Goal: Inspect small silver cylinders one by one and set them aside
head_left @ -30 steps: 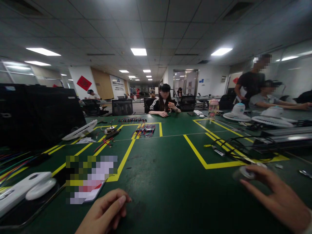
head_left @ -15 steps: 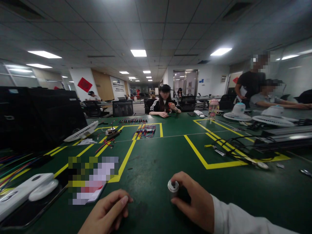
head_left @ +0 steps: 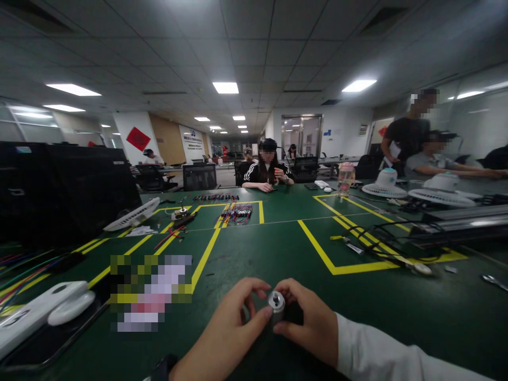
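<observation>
A small silver motor [head_left: 277, 302], a metal cylinder with a short shaft on its top face, stands upright just above or on the green table; I cannot tell which. My right hand [head_left: 307, 317] grips it from the right, fingertips at the far side and thumb low in front. From the left, my left hand [head_left: 242, 312] closes around it too, its thumb against the near left side and bent fingers at the top rim. The motor's lower part is partly hidden by both thumbs.
Left lie a pixelated flat item [head_left: 159, 291] and a white device [head_left: 43, 312] on a dark tray. Farther off are wired parts [head_left: 238, 212], a pink bottle [head_left: 346, 179], cables [head_left: 365, 238] and white fans [head_left: 384, 185]. A person [head_left: 268, 169] sits opposite.
My left hand has moved right and up to the motor, its fingers now around it. My right hand and the motor have shifted slightly left, and the motor's top shaft now shows.
</observation>
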{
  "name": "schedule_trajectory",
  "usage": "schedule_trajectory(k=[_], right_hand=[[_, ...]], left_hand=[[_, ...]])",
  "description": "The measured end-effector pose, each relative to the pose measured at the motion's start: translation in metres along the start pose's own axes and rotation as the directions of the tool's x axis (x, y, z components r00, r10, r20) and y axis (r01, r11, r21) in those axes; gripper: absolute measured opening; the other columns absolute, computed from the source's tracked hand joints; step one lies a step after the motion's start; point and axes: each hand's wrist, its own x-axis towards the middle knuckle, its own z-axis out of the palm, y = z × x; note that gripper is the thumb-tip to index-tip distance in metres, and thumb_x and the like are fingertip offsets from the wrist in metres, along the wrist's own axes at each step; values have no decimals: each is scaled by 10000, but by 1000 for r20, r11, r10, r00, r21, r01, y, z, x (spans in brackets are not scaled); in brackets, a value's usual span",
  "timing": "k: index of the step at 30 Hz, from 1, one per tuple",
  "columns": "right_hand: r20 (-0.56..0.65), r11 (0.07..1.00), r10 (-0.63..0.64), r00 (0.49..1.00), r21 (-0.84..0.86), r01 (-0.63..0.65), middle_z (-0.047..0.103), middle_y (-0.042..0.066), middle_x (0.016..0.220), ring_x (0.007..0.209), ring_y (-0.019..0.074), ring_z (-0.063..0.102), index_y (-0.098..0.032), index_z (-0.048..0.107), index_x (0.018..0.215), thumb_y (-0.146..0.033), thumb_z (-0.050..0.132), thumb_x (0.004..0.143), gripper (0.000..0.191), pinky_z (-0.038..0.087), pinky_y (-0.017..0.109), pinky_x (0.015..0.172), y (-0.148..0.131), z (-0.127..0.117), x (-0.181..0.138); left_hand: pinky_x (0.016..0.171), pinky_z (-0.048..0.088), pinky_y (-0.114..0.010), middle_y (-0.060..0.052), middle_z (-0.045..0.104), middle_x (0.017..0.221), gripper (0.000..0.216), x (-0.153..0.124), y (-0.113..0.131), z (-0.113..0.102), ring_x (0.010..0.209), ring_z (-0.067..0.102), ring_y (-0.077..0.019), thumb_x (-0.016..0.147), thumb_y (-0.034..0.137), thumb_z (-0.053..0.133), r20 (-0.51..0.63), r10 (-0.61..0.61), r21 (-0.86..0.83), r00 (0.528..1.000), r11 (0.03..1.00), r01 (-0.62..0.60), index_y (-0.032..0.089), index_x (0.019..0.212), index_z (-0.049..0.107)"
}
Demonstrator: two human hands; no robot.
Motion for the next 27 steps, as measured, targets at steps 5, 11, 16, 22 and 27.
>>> schedule_trajectory(k=[5,11,16,22,27], right_hand=[[3,1000,-22,1000,-14,22,572,-16,975,899,101,533,-184,498,1044,-144,696,658,435,428,234,805,1,-2,0],[11,999,-23,1000,-37,23,562,8,990,905,119,520,-167,506,1034,-172,691,668,410,419,249,807,0,-3,-1],[-3,996,11,1000,-90,-11,552,24,994,905,138,496,-164,513,1048,-150,657,674,402,402,281,818,-9,-7,-5],[4,991,27,1000,-134,-26,547,33,991,900,137,495,-159,501,1044,-143,627,687,379,404,282,811,-13,-9,-5],[-2,991,28,1000,-133,-28,549,33,984,895,135,498,-155,493,1042,-138,619,686,378,409,281,809,-12,-7,-4]], left_hand=[[633,436,-253,7,602,852,77,12,7,8,719,572,-150,841,217,578,-50,112,80,992,991,-108,226,873,648],[614,438,-247,1,617,843,112,18,5,7,700,580,-148,856,250,572,-107,120,77,987,991,-112,216,820,673],[635,448,-281,-30,631,911,201,14,-6,-8,777,606,-187,888,324,518,-154,86,97,984,993,-72,229,937,688],[853,424,-370,-36,652,938,154,8,-28,-10,947,577,-244,812,286,631,-46,71,190,996,980,-61,304,896,758],[850,373,-434,-30,659,1056,158,11,-37,-3,1007,532,-297,765,311,684,1,51,277,999,959,-50,399,873,759]])
